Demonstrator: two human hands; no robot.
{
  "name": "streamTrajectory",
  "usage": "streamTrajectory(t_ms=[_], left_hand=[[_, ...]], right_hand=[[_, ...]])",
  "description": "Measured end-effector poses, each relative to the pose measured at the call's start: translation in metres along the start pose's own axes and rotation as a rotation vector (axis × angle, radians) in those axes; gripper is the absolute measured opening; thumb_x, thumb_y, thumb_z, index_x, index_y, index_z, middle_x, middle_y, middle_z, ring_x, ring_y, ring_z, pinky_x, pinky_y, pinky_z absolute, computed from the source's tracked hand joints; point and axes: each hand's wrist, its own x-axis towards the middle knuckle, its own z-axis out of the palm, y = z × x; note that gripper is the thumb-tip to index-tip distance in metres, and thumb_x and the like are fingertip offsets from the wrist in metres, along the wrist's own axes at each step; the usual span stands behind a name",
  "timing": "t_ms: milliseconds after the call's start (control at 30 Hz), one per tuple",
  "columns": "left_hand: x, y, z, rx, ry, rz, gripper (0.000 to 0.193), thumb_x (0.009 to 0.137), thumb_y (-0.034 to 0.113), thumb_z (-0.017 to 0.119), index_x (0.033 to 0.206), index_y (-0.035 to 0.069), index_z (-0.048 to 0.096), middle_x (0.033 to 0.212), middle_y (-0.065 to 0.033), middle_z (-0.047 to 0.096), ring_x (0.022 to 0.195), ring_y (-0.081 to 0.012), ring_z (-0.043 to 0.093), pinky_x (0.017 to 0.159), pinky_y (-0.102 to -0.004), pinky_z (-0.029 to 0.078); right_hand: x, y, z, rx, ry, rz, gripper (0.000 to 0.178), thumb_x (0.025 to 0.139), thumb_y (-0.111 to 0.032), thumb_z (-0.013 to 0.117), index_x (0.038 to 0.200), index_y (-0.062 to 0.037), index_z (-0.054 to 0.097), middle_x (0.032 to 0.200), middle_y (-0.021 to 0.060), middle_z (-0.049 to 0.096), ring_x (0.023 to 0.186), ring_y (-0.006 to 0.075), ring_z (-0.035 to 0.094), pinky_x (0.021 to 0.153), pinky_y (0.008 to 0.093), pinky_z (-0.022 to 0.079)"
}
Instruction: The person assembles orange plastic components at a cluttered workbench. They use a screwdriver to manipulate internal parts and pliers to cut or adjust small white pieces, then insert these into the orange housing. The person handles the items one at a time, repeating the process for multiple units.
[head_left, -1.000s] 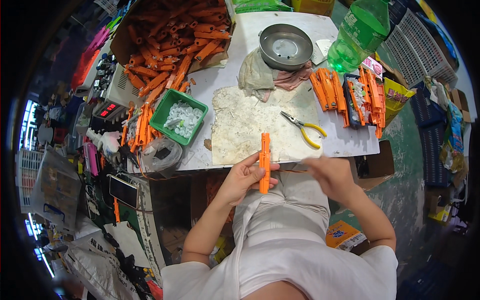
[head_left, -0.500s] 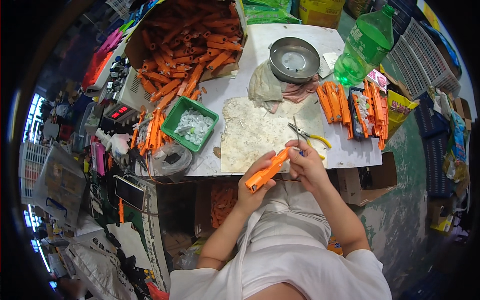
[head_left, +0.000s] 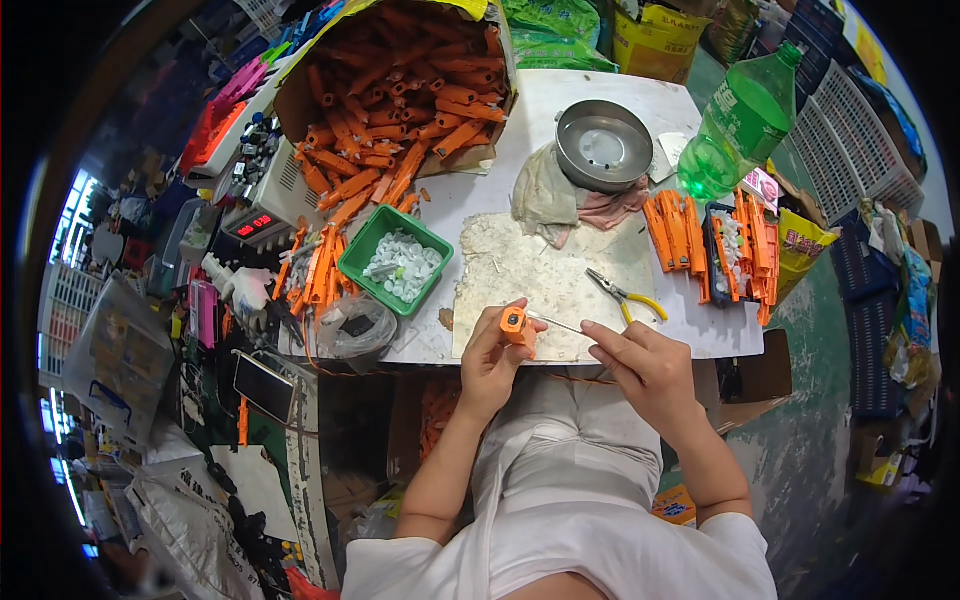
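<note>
My left hand [head_left: 488, 368] is closed around an orange plastic housing [head_left: 516, 328], held over the near edge of the work board with a dark square opening at its end. In my right hand [head_left: 648, 368] is a screwdriver [head_left: 560, 323]; its thin metal shaft points left and its tip meets the upper side of the housing. The fingers hide the screwdriver's handle. Beyond my right hand, yellow-handled pliers [head_left: 628, 294] lie with parted jaws on the stained board [head_left: 510, 270].
A big box of orange housings [head_left: 400, 110] spills toward a green tray [head_left: 352, 262] of small white pieces. A metal bowl [head_left: 604, 145] rests on rags [head_left: 545, 195]. At right stand a green bottle [head_left: 738, 125] and a row of orange housings [head_left: 675, 235].
My left hand has turned the orange housing so its end faces up. My right hand has drawn away rightward, and the screwdriver has swung from pointing away to pointing left at the housing.
</note>
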Motion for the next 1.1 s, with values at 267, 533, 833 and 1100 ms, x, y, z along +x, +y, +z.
streamTrajectory(t_ms=[267,533,833,1100], left_hand=[[0.006,0.013,-0.007,0.188,-0.119,0.060,0.048,0.089,0.023,0.061,0.127,-0.005,0.048,0.106,-0.0085,0.050,0.092,-0.0176,0.060,0.079,-0.0279,0.047],[0.010,0.025,-0.010,0.370,-0.188,0.131,0.045,0.089,0.024,0.060,0.125,-0.002,0.052,0.104,-0.0093,0.052,0.089,-0.0169,0.060,0.077,-0.0281,0.047],[0.011,0.034,-0.015,0.397,-0.317,0.077,0.040,0.085,0.010,0.061,0.123,0.000,0.054,0.104,-0.0101,0.054,0.086,-0.0179,0.059,0.073,-0.0263,0.048],[0.017,0.035,-0.015,0.498,-0.371,0.134,0.039,0.086,0.014,0.062,0.122,-0.002,0.054,0.103,-0.0092,0.053,0.085,-0.0162,0.060,0.077,-0.0269,0.047]], right_hand=[[-0.002,-0.002,-0.013,-0.085,-0.026,-0.042,0.038,0.074,-0.015,0.071,0.111,-0.0182,0.067,0.061,0.0007,0.047,0.049,0.0143,0.048,0.045,0.0292,0.040],[-0.004,-0.004,-0.017,0.036,-0.081,0.034,0.032,0.078,-0.013,0.068,0.110,-0.0157,0.067,0.060,0.0025,0.047,0.047,0.0160,0.047,0.044,0.0298,0.040],[-0.029,0.014,0.005,-0.056,0.054,-0.142,0.030,0.079,-0.007,0.067,0.109,-0.0085,0.067,0.061,0.0031,0.049,0.046,0.0129,0.045,0.043,0.0278,0.037],[-0.022,0.007,-0.005,0.750,-0.134,0.584,0.023,0.082,-0.008,0.066,0.105,-0.0051,0.068,0.064,0.0083,0.058,0.050,0.0129,0.050,0.049,0.0262,0.040]])
